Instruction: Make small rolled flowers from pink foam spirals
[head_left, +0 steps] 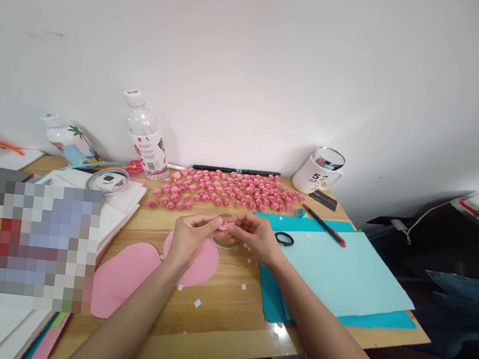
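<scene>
Clamped in fingertips of left hand [193, 234] and right hand [256, 234]: small pink paper piece [222, 225], perhaps pinched from both sides against unrolling. Leftward, pink cut-outs [126, 276], presumably near for reach; behind, rolled roses [219, 190], likely grouped clear; rightward, pale-blue sheet [336, 270].

Beyond the two hands [188, 235] sit dozens of pink paper flowers [219, 202], too many to count, with two bottles [152, 156] to the hands' left, and one mug [305, 175], one card [323, 200] and one pen [324, 225] to their right.
</scene>
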Available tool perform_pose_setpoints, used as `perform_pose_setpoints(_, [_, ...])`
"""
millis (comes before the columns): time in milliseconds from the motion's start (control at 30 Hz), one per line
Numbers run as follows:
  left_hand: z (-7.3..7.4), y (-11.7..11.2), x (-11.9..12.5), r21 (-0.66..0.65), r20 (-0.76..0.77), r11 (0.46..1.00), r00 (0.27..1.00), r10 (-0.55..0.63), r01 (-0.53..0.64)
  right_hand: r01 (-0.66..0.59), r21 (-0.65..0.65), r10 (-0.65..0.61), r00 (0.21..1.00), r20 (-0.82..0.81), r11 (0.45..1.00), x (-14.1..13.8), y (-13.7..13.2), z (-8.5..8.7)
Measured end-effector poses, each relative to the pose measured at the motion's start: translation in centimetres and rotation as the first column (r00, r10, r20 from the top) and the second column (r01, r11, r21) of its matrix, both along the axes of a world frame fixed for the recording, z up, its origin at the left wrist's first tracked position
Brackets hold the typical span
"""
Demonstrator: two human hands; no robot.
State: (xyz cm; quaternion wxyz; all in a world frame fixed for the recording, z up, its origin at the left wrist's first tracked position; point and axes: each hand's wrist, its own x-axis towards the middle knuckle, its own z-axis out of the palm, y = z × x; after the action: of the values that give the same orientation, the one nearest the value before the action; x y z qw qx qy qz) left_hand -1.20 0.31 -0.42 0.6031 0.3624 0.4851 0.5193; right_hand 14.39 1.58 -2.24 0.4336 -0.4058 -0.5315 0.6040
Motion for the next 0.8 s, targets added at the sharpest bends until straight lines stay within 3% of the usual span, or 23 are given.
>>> perform_pose_setpoints(167, [0.42,-0.36,0.30,0.035,-0.123,0.999,0.992,-0.029,0.034,0.123,0.033,-0.122,0.992,-0.021,0.992,0.22,0.26,0.13])
perform_pose_setpoints(333, [0.66,-0.54,0.61,0.056,-0.241,0.998,0.970,-0.017,0.031,0.149,0.138,-0.154,0.988,0.028,0.979,-0.11,0.03,0.23])
perform_pose_setpoints(567, [0.05,-0.44,0.73,0.055,-0.115,0.998,0.993,0.001,0.005,0.138,0.298,-0.179,0.977,0.113,0.944,-0.20,-0.14,0.02])
perform_pose_setpoints(800, [0.08,-0.42,0.71,0.088,-0.118,0.996,0.993,-0.003,0.013,0.167,0.308,-0.204,0.975,0.091,0.937,-0.28,0.02,-0.23])
